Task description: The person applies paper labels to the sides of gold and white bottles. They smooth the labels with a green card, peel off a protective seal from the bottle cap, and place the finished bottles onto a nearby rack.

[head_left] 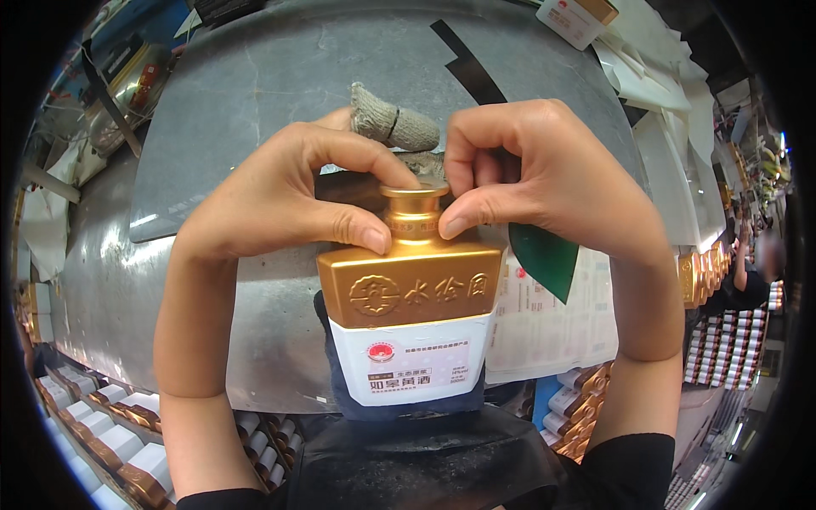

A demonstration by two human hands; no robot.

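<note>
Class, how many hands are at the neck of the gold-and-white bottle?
2: the left hand at the left of the bottle neck, the right hand at its right. No third hand shows there.

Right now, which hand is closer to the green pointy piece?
Right. The right hand is just above the green pointy piece in the picture; the left hand is farther, at the left of the bottle's neck.

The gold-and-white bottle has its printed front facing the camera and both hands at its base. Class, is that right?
Not at the base: the head view shows the left hand and the right hand at the neck of the gold-and-white bottle. Its printed front does face the camera.
</note>
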